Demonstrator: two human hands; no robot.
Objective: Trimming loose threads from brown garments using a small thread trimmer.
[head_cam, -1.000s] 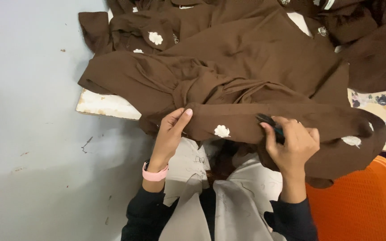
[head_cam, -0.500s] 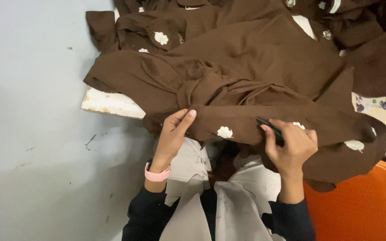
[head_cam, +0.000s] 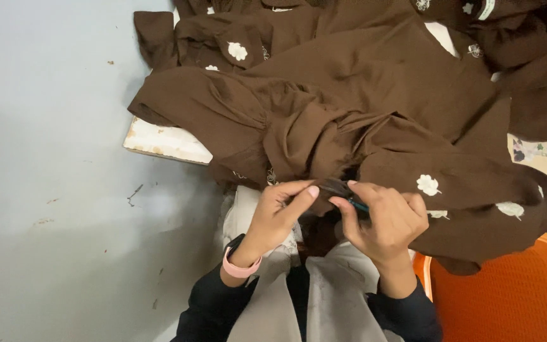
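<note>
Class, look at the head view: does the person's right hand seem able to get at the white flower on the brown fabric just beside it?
Probably yes. The right hand, holding a small dark tool, sits beside the white flower on the brown fabric. Nothing covers the flower or lies between them.

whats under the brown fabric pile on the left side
A white board with chipped edges sticks out from under the brown fabric, over the grey floor. How far the board runs beneath is covered.
</note>
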